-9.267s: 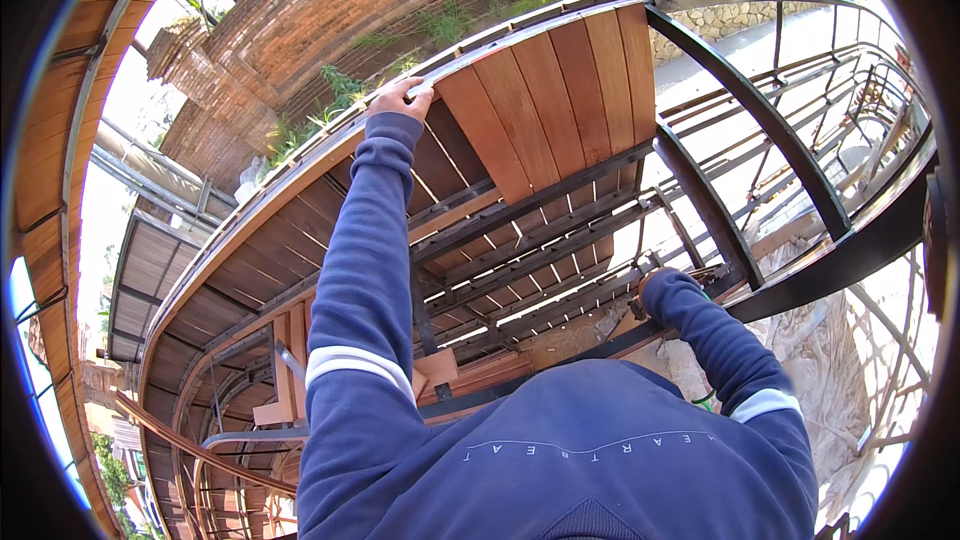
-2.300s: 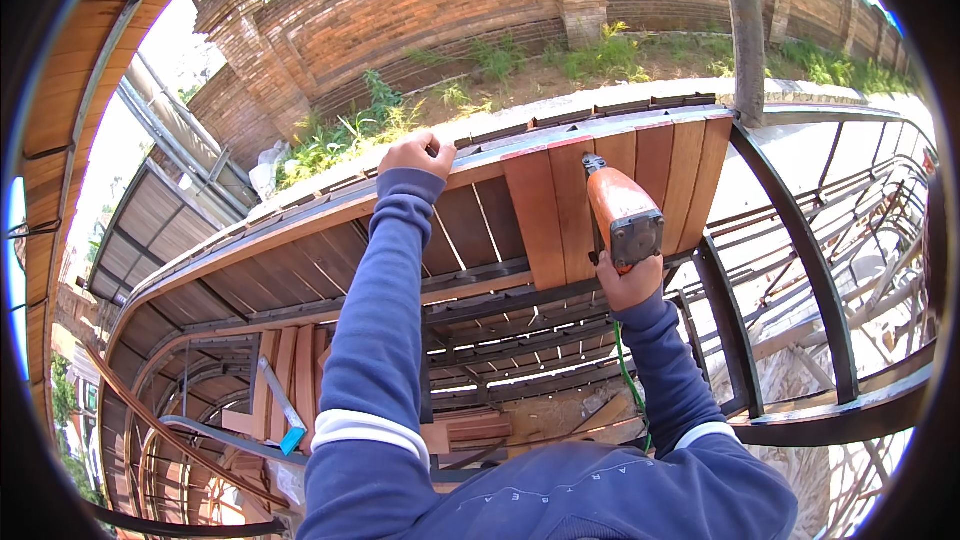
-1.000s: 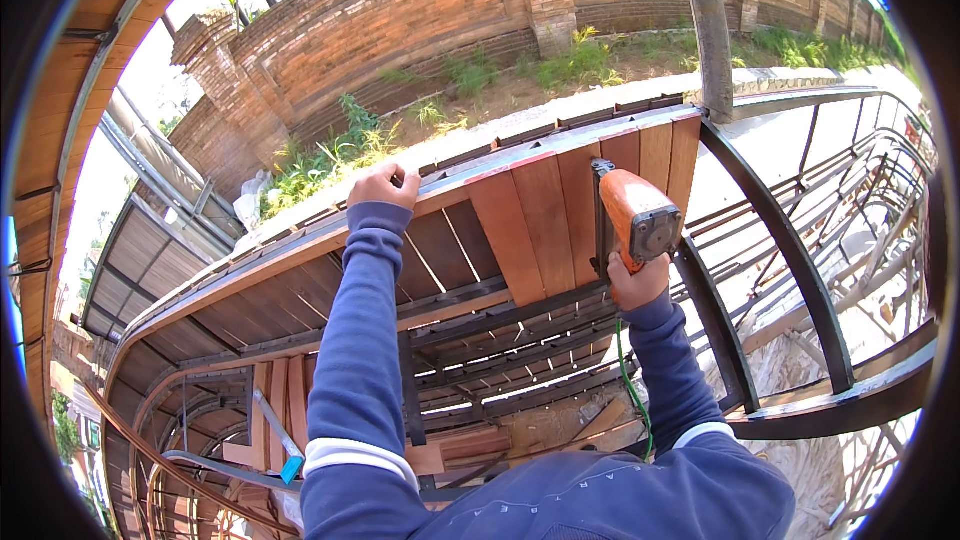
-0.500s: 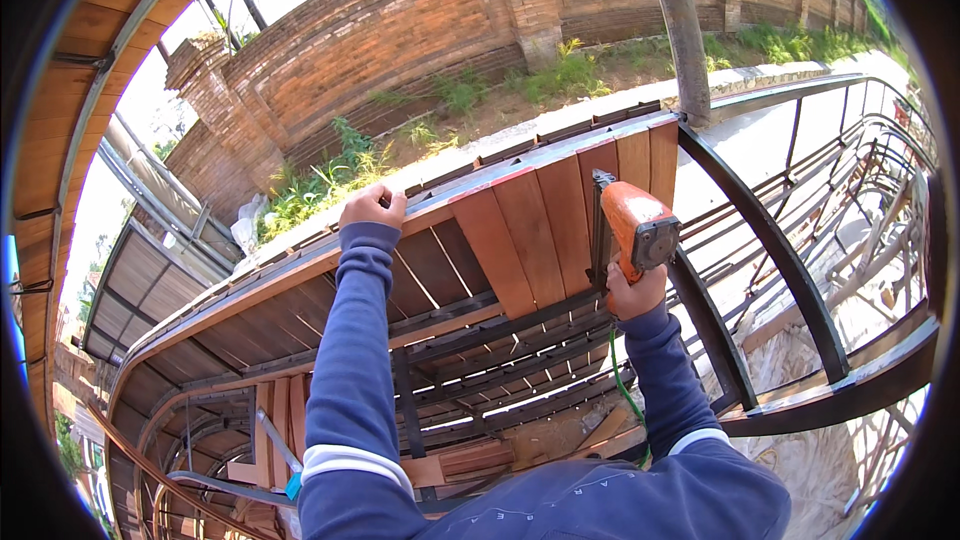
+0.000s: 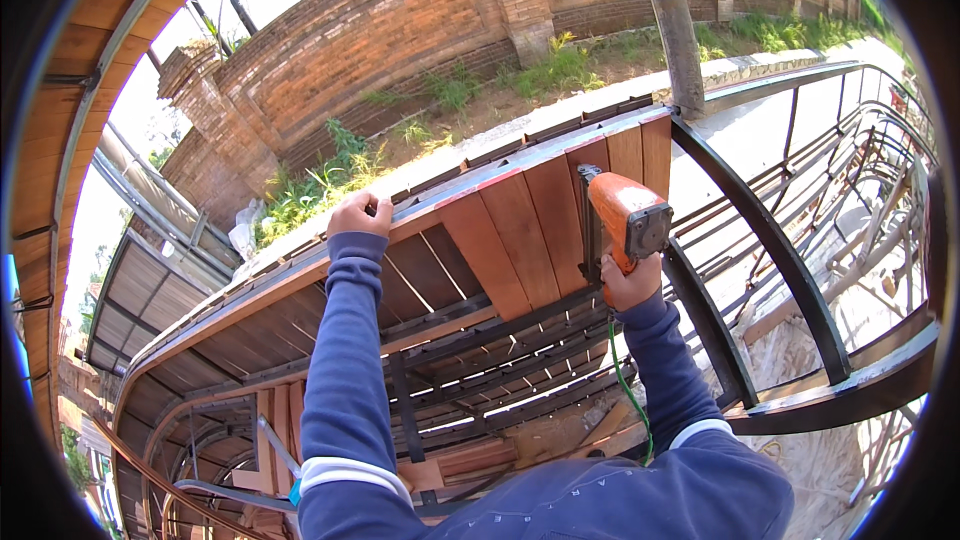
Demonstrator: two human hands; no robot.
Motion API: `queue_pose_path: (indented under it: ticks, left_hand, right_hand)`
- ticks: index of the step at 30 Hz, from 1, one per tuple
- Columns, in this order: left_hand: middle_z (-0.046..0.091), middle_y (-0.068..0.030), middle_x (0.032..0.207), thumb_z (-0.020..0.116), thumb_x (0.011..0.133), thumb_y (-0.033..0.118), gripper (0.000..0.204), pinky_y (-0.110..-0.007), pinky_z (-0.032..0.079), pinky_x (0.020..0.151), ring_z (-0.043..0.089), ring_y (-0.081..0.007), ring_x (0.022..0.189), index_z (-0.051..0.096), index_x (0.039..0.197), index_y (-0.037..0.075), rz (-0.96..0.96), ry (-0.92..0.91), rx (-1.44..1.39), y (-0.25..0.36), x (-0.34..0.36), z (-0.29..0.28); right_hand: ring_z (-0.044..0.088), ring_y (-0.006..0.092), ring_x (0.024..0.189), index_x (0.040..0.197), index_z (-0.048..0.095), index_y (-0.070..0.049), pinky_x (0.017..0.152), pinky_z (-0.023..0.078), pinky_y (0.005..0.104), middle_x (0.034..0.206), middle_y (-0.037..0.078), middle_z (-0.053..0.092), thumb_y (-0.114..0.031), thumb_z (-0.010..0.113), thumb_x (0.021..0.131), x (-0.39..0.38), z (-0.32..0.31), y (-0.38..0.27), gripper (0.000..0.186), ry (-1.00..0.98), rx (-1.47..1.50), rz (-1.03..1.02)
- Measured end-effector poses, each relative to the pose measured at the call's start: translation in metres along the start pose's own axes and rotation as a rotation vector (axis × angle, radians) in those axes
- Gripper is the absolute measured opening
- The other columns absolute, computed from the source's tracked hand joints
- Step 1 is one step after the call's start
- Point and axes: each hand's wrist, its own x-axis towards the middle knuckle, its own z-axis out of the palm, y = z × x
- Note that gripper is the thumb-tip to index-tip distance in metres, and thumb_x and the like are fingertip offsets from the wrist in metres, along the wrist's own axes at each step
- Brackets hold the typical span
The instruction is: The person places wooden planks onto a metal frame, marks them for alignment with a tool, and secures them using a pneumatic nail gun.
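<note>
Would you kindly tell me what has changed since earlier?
The right hand, low in the earliest picture, now grips the orange nail gun up at the wooden boards, and the gun has shifted rightward across them. The left hand has moved left along the edge. The boards look unmoved.

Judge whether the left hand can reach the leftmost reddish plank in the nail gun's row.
Probably yes: the left hand is left of that plank, with nothing visible blocking the way; the orange nail gun in the right hand is farther right.

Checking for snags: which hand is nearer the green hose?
Right: the right hand is just above the green hose, gripping an orange nail gun; the left hand is well to the left.
</note>
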Motion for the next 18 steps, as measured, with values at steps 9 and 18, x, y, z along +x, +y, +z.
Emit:
queue_pose_path:
  ticks: [9,18]
  left_hand:
    - [0.068,-0.0146,0.075,0.065,0.082,0.037,0.03,-0.042,0.052,0.068,0.066,-0.0328,0.07,0.07,0.076,0.008,-0.036,-0.014,0.007,0.002,0.003,0.003]
    - [0.067,-0.0162,0.074,0.066,0.081,0.034,0.031,-0.04,0.051,0.069,0.066,-0.0317,0.071,0.068,0.078,0.004,-0.037,-0.014,0.011,0.005,0.003,0.001]
  right_hand:
    - [0.065,0.0221,0.059,0.079,0.066,0.001,0.059,0.051,0.0353,0.064,0.01,0.064,-0.009,0.066,0.079,0.001,-0.001,0.009,0.01,0.007,-0.039,-0.071]
    - [0.064,0.0195,0.06,0.08,0.063,0.001,0.06,0.049,0.0339,0.065,0.009,0.062,-0.007,0.066,0.079,0.001,-0.032,0.005,0.009,0.041,0.02,0.031]
